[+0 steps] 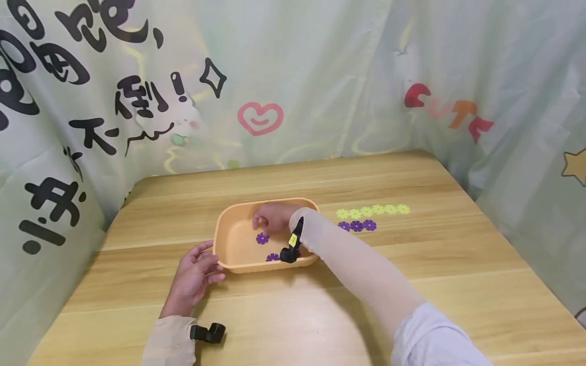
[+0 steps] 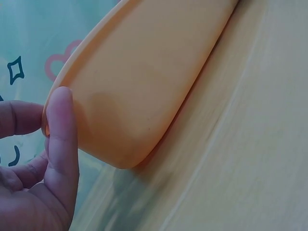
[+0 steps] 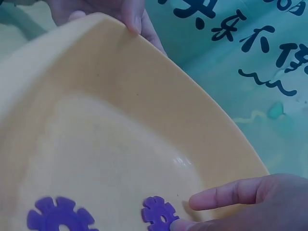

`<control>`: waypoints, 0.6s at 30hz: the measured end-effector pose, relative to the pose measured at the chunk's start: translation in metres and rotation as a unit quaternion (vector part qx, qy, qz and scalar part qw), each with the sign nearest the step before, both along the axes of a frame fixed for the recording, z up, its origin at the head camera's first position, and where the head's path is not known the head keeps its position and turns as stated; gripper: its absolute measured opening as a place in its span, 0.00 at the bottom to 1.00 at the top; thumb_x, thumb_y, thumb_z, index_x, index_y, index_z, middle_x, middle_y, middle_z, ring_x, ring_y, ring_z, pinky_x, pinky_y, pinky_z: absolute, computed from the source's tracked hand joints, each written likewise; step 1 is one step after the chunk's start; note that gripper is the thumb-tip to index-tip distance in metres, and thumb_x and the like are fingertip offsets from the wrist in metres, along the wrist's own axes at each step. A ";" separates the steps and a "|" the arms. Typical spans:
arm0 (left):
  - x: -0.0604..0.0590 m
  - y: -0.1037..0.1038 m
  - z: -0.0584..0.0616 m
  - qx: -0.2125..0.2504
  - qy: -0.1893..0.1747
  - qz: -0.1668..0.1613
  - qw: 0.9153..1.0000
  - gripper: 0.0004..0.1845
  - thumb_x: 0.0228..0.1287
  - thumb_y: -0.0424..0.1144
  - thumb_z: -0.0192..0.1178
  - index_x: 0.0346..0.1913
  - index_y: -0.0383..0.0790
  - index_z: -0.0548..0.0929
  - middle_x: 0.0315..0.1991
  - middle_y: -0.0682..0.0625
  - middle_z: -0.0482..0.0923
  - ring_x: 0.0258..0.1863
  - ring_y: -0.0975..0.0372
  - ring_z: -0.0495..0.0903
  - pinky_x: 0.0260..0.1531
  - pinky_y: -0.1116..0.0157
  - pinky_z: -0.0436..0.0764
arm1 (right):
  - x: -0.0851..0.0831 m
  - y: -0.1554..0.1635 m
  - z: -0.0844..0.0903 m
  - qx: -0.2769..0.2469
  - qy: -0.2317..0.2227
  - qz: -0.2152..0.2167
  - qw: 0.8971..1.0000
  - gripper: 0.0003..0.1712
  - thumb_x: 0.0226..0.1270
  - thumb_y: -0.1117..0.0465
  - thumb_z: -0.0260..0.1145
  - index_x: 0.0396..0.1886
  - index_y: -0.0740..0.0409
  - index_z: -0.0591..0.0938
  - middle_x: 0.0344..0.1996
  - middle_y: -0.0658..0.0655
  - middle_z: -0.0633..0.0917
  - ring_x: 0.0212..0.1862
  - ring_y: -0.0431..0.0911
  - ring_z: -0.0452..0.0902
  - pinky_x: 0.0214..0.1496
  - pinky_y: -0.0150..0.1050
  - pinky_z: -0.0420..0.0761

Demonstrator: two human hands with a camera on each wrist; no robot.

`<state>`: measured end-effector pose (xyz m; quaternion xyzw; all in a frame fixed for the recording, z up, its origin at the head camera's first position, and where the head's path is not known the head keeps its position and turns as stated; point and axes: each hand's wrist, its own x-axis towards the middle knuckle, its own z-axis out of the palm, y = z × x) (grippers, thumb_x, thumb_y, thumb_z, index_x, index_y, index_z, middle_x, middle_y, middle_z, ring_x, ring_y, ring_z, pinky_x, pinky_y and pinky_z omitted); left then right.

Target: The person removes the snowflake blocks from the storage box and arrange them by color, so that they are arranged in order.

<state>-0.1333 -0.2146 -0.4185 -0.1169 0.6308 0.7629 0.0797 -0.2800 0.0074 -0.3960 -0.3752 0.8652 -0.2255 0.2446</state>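
Observation:
An orange plastic basin [image 1: 240, 268] stands on the wooden table, with two purple snowflake discs [image 1: 262, 238] visible in it. At its left end, my left hand [image 1: 194, 274] pinches the rim between thumb and fingers. My right hand [image 1: 274, 217] reaches down inside, index finger and thumb spread apart. In the right wrist view, the thumb tip is right at the edge of one purple disc [image 3: 158, 211], while the index finger stays off it. A second purple disc [image 3: 60, 214] lies to the left in that view. My right forearm covers the basin's right part.
Right of the basin, several yellow-green snowflake discs [image 1: 378, 209] form a row on the wooden table [image 1: 458, 244]. Three purple discs [image 1: 356, 226] form a shorter row in front of them. A printed curtain [image 1: 320, 76] hangs behind and along both sides.

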 end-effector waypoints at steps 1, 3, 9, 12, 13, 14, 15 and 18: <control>0.000 0.000 0.000 0.000 0.002 -0.001 1.000 0.26 0.67 0.23 0.48 0.66 0.33 0.60 0.39 0.47 0.72 0.25 0.64 0.77 0.25 0.68 0.86 | -0.001 0.001 0.001 0.005 0.003 -0.003 1.000 0.16 0.62 0.73 0.61 0.46 0.54 0.82 0.24 0.48 0.72 0.30 0.39 0.65 0.34 0.28 0.69; 0.000 0.000 -0.001 0.000 0.004 -0.001 1.000 0.26 0.67 0.23 0.48 0.67 0.33 0.60 0.39 0.48 0.72 0.25 0.64 0.77 0.25 0.69 0.86 | -0.002 0.003 0.002 0.016 0.008 -0.001 1.000 0.15 0.63 0.72 0.60 0.46 0.54 0.82 0.23 0.48 0.70 0.28 0.40 0.64 0.32 0.28 0.67; 0.000 0.001 0.000 0.000 0.007 0.001 1.000 0.26 0.67 0.23 0.49 0.67 0.33 0.60 0.39 0.48 0.71 0.25 0.64 0.77 0.25 0.68 0.86 | -0.005 0.006 0.003 0.023 -0.026 0.008 0.999 0.19 0.59 0.70 0.70 0.50 0.55 0.83 0.23 0.48 0.76 0.28 0.38 0.68 0.29 0.27 0.70; -0.001 0.002 0.001 -0.002 0.002 0.004 1.000 0.26 0.67 0.23 0.49 0.67 0.33 0.60 0.40 0.48 0.71 0.25 0.64 0.77 0.26 0.68 0.86 | -0.004 0.008 0.004 0.021 -0.051 0.003 0.998 0.23 0.55 0.68 0.75 0.52 0.55 0.83 0.26 0.49 0.78 0.29 0.38 0.70 0.31 0.27 0.73; -0.001 0.002 0.001 -0.004 0.000 0.004 1.000 0.25 0.67 0.23 0.49 0.67 0.33 0.60 0.40 0.48 0.71 0.25 0.64 0.77 0.26 0.68 0.86 | -0.003 0.008 0.005 0.023 -0.053 0.003 0.998 0.23 0.54 0.67 0.75 0.52 0.54 0.83 0.26 0.49 0.78 0.29 0.38 0.70 0.31 0.27 0.73; -0.001 0.001 0.001 -0.005 -0.001 0.004 1.000 0.25 0.67 0.23 0.49 0.66 0.33 0.60 0.40 0.48 0.71 0.25 0.64 0.77 0.26 0.67 0.86 | -0.003 0.008 0.005 0.024 -0.054 0.002 0.998 0.23 0.54 0.67 0.75 0.51 0.53 0.83 0.26 0.50 0.78 0.29 0.38 0.70 0.30 0.27 0.73; -0.001 0.001 0.001 -0.005 -0.004 0.004 1.000 0.25 0.67 0.23 0.48 0.66 0.33 0.60 0.40 0.47 0.71 0.25 0.64 0.77 0.26 0.67 0.86 | -0.003 0.008 0.004 0.027 -0.049 0.005 0.998 0.22 0.54 0.67 0.76 0.50 0.52 0.84 0.26 0.49 0.78 0.29 0.38 0.70 0.31 0.27 0.73; -0.002 0.001 0.001 -0.005 -0.005 0.002 1.000 0.25 0.68 0.23 0.48 0.67 0.33 0.60 0.40 0.47 0.71 0.25 0.64 0.77 0.26 0.67 0.86 | -0.004 0.008 0.003 0.034 -0.033 0.013 0.999 0.19 0.53 0.68 0.76 0.46 0.51 0.85 0.27 0.49 0.78 0.31 0.38 0.70 0.32 0.27 0.73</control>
